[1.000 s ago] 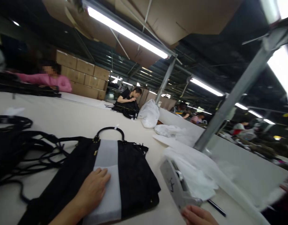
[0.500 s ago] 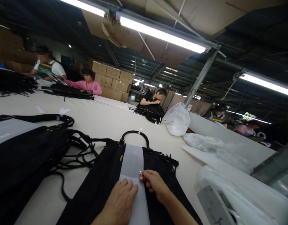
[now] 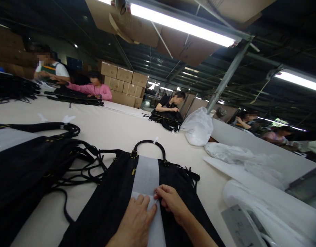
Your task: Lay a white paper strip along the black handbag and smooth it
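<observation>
A black handbag (image 3: 103, 199) lies flat on the table before me, its curved handle (image 3: 145, 141) pointing away. Down its middle runs a strip of white paper (image 3: 147, 169) with a fold across it. My left hand (image 3: 137, 218) rests on this strip, palm down, fingers stretched. Just to the right, at the strip's edge, my right hand (image 3: 172, 202) pinches thumb and forefinger together on a small clear, shiny piece, perhaps tape; the fingers mostly hide it. The left thumb almost touches the right fingertips.
Another black bag (image 3: 24, 168) with loose straps lies at left. A grey-white box (image 3: 237, 223) and clear plastic bags (image 3: 261, 206) lie at right. Farther back are stacked black bags (image 3: 168, 118), a filled plastic bag (image 3: 198, 127) and several people at work. Cartons (image 3: 124, 77) stand behind.
My left thumb has moved up and right, close to the right fingertips. The right hand has stayed near the paper's edge, and the shiny piece shows less. The view has shifted slightly.
</observation>
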A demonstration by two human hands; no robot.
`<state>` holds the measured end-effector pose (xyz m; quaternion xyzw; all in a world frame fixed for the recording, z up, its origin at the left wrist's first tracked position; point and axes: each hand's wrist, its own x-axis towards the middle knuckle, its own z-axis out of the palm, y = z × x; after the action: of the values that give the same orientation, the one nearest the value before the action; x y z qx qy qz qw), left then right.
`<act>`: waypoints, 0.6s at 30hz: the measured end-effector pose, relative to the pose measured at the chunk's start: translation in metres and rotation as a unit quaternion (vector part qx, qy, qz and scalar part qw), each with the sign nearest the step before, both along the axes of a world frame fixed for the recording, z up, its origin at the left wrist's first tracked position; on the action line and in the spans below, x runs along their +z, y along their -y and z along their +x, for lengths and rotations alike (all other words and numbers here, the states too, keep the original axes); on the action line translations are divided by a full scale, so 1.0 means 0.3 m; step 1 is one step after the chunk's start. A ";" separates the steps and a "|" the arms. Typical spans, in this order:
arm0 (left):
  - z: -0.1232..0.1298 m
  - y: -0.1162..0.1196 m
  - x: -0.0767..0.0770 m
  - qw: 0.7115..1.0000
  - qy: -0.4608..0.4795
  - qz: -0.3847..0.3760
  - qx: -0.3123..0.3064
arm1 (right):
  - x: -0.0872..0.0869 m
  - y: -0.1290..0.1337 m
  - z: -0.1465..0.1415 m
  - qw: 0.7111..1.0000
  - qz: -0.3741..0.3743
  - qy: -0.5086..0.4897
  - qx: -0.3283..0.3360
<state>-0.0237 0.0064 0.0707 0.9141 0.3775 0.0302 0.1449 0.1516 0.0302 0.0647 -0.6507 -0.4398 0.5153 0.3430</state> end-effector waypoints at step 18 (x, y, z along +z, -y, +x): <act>0.011 0.005 -0.029 0.999 -0.001 0.055 0.001 | -0.057 -0.024 -0.008 0.968 0.210 0.136 -0.002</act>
<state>-0.0205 0.0050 0.0621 0.9204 0.3761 0.0495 0.0943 0.1490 0.0375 0.0477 -0.6288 -0.5795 0.3174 0.4099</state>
